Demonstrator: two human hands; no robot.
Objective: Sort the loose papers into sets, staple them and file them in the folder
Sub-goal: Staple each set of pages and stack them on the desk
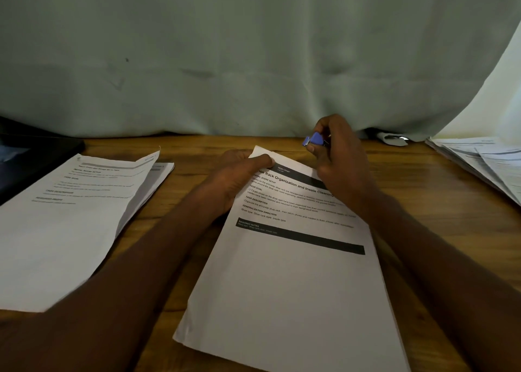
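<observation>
Pinching paper set (290, 261) corner, left hand (239, 171); right hand (338, 157) gripping blue stapler (313, 139).

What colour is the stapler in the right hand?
Blue; the stapler shows in the head view, held in the right hand.

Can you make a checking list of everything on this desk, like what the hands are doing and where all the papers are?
Surface: wooden table, bare between the piles.
Job's things: paper set in the middle; blue stapler near its top corner; dark folder far left.
Clutter: second paper pile on the left, third pile on the right.
Hands: left hand pinches the set's corner; right hand grips the stapler.
Cables: nothing seen.
Surroundings: pale curtain behind.
</observation>
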